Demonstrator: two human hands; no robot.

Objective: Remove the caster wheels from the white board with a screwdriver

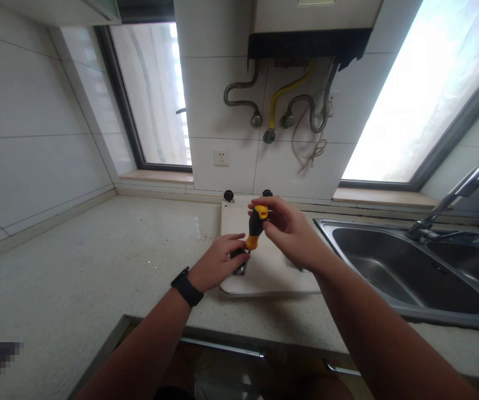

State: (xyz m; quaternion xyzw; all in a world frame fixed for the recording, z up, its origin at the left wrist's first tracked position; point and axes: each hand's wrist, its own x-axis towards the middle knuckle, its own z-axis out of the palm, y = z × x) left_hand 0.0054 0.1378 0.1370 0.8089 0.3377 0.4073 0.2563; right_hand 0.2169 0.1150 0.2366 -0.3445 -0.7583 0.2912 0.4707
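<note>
My right hand [288,228] is closed around the yellow-and-black handle of a screwdriver [257,226]. The screwdriver stands nearly upright, its tip low and hard to see. My left hand [223,258], with a dark watch on the wrist, has thumb and fingers around a small dark metal fitting [239,271] just below the handle. That fitting sits on a white board [277,278] lying flat on the countertop. Two black wheel-like casters [228,195] are at the board's far edge. Another fitting, partly hidden by my right hand, shows near the board's right side.
The pale countertop [76,261] runs along the tiled wall. On the right is a steel double sink [373,255] with a tall faucet [452,194]. A wall socket [221,158] and a water heater [312,22] with hoses are behind. Drawer handles [223,347] line the front below.
</note>
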